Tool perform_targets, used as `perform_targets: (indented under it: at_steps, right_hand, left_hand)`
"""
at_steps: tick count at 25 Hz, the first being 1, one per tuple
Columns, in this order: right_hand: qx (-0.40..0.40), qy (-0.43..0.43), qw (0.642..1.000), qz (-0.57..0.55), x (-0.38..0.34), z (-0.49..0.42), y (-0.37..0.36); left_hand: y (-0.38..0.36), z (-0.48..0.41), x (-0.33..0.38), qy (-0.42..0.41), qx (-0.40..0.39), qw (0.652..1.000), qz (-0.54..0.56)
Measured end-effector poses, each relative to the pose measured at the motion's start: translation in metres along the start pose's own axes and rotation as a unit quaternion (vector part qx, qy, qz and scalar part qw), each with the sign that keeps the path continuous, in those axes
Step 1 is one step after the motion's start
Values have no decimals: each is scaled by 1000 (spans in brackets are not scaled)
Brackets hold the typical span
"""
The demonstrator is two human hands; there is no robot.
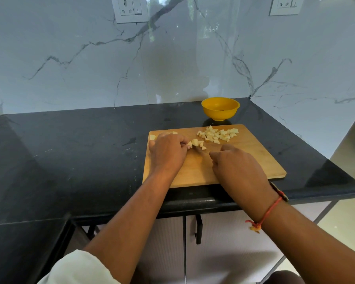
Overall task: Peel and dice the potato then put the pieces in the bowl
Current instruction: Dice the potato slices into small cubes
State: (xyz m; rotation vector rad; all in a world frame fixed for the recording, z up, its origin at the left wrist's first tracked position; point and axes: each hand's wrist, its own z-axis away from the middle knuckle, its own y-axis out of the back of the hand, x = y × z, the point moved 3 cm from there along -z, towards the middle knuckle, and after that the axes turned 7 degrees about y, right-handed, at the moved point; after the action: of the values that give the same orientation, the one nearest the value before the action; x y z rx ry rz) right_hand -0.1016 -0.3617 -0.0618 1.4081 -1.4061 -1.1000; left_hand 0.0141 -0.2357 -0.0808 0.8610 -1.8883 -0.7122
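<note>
A wooden cutting board [254, 160] lies on the black counter. My left hand [166, 152] presses down on a small strip of peeled potato [196, 143] near the board's far left, fingertips curled on it. My right hand [237, 167] grips a knife [202, 151]; its blade lies against the potato and its handle is hidden in the fist. A pile of diced potato pieces [217, 135] sits at the board's far edge. More potato [152, 137] peeks out behind my left hand. The yellow bowl [220, 108] stands just beyond the board.
The black stone counter [80, 150] stretches left and ends in a rounded edge on the right [353, 189]. A marble wall [172, 58] with two power sockets rises behind the bowl. Cabinet doors show below the counter.
</note>
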Motion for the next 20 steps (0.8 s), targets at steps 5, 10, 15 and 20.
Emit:
perform_targets:
  at_steps: [5,10,15,20]
  right_hand:
    - [66,-17,996,-63,-1,-2,9]
    - [55,-32,994,-90,-2,-10,4]
    - [55,-31,993,-101,-2,-10,2]
    - [22,-36,993,-112,0,-10,7]
  left_hand:
    - [-2,-2,-2,3,-11,1000,2]
    - [-3,-1,-2,4,-5,1000,6]
    - [-2,-1,-2,4,-4,1000,10]
    - [0,1,1,-10,-14,1000,-8]
